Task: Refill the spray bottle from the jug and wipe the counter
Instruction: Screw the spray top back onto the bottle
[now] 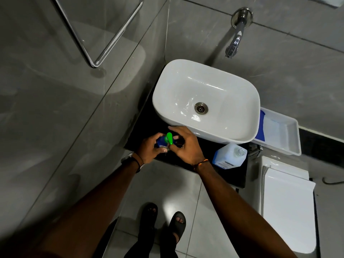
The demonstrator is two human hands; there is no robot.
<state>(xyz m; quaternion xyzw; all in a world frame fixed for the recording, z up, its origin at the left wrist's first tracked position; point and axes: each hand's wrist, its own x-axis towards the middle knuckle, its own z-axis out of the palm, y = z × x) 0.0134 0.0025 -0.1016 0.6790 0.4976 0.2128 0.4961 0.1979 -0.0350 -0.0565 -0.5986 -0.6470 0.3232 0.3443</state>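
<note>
1. Grey tiled walls (pixel 93 108) close in the corner, and a chrome tap (pixel 236 34) juts from the back wall above the basin.
2. White and glossy, the basin (pixel 167 81) sits on top of the counter and takes up most of it, so little working room is left beyond the narrow strip along the front.
3. Black stone makes up the counter (pixel 229 175), the surface that has yet to be wiped. The task's things stand along its front edge, within easy reach of the person.
4. Right of the basin lies a white tray (pixel 296 138) with a blue cloth (pixel 261 127) in it, probably kept there for the wiping.
5. The jug (pixel 228 157), translucent with a blue label, stands alone on the counter in front of the basin's right corner, well apart from both hands. Whether its neck is capped cannot be told.
6. The left hand (pixel 150 148) wraps its fingers round the blue body of the spray bottle (pixel 161 142), holding it upright on the counter's left end, probably to steady it.
7. The right hand (pixel 186 146) comes in from the other side, its fingers curled at the bottle's neck. The exact contact is hidden, but the grip suits twisting the top off before pouring.
8. Between the hands, the green spray head (pixel 169 138) sticks up, seemingly not yet removed, so the refill looks to be at its opening step.
</note>
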